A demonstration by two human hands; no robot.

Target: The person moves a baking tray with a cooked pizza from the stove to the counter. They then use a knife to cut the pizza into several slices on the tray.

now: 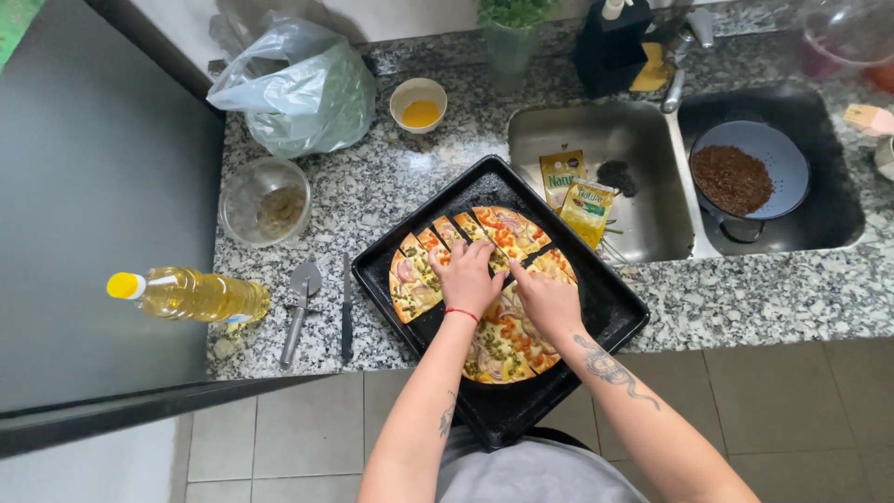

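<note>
Speckled granite forms the surface (745, 298), with a steel sink (596, 149) set into it and grey floor tiles below. Left hand (468, 277) lies palm down, fingers spread flat on the middle slices of a cut pizza (507, 349); it grips nothing. Right hand (548, 298) sits just beside it, fingers pressed together on a neighbouring slice; whether it pinches the slice cannot be told. Pizza, cut into strips with narrow gaps between them, rests in a black baking tray (605, 312) that overhangs the surface's front edge. Left of the tray lie a knife (346, 312) and a pizza wheel (300, 303), then an oil bottle (191, 294) on its side. Behind stand a glass bowl (265, 200), a plastic bag (298, 84) and a small white bowl (418, 102). Two sachets (575, 191) lie in the sink.
</note>
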